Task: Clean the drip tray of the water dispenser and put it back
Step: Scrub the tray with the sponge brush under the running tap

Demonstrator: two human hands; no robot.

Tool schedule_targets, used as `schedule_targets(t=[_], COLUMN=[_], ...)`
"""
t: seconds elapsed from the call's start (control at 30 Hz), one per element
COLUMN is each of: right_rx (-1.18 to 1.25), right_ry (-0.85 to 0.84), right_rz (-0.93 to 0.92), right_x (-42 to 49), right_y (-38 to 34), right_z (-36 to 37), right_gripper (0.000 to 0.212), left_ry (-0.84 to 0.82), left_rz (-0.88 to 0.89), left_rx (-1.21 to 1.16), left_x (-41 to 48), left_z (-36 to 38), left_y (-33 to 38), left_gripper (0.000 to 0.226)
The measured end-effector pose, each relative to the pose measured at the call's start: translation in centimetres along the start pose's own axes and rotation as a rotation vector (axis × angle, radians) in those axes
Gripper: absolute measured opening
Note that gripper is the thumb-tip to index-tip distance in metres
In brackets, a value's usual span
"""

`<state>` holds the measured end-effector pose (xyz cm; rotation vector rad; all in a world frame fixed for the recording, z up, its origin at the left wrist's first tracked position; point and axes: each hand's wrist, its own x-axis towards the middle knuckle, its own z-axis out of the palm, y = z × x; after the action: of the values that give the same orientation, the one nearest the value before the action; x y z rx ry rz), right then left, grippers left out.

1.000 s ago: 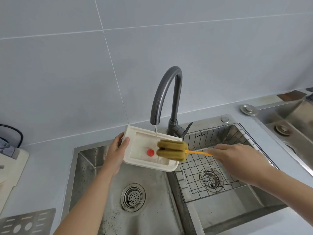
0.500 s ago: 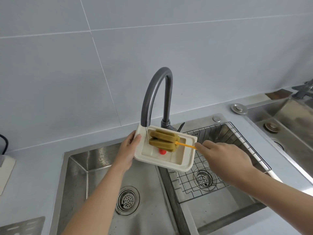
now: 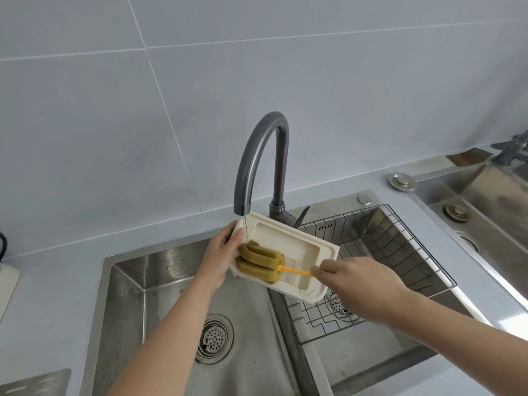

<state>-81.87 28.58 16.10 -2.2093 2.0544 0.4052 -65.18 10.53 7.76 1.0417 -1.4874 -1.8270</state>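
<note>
A cream plastic drip tray [image 3: 303,247] is tilted over the sink divider, under a thin stream of water from the dark grey faucet [image 3: 258,155]. My left hand [image 3: 221,257] grips the tray's left end, thumb on the rim. My right hand [image 3: 355,284] pinches the orange handle of a sponge brush; its olive-green sponge head [image 3: 261,261] presses against the left part of the tray's inside. The sponge hides the tray's red float.
Below lies a steel double sink: the left basin with a round drain strainer [image 3: 214,338], the right basin holding a wire rack [image 3: 371,270]. A second sink [image 3: 485,212] sits at the far right. Grey counter surrounds them, with a tiled wall behind.
The sponge head slid from the tray's right side to its left end, covering the red float. The tray moved under the spout and tilted more toward me.
</note>
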Motion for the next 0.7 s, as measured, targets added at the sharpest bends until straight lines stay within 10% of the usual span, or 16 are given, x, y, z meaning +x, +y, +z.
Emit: schedule_targets(t=[0.37,0.7], right_rx=[-0.085,-0.028], right_ry=[-0.023,0.487], right_rz=[-0.083,-0.109], right_x=[0.4,-0.3], right_y=[2.4,3.9], right_z=[-0.6,-1.1], right_gripper=[0.053,0.053], left_ry=[0.113,0.181], left_rz=[0.087,0.1], left_rx=[0.08,0.049], left_x=[0.0,-0.5], left_z=[-2.6,-4.2], left_y=[-0.2,0.2], left_gripper=[0.02,0.02])
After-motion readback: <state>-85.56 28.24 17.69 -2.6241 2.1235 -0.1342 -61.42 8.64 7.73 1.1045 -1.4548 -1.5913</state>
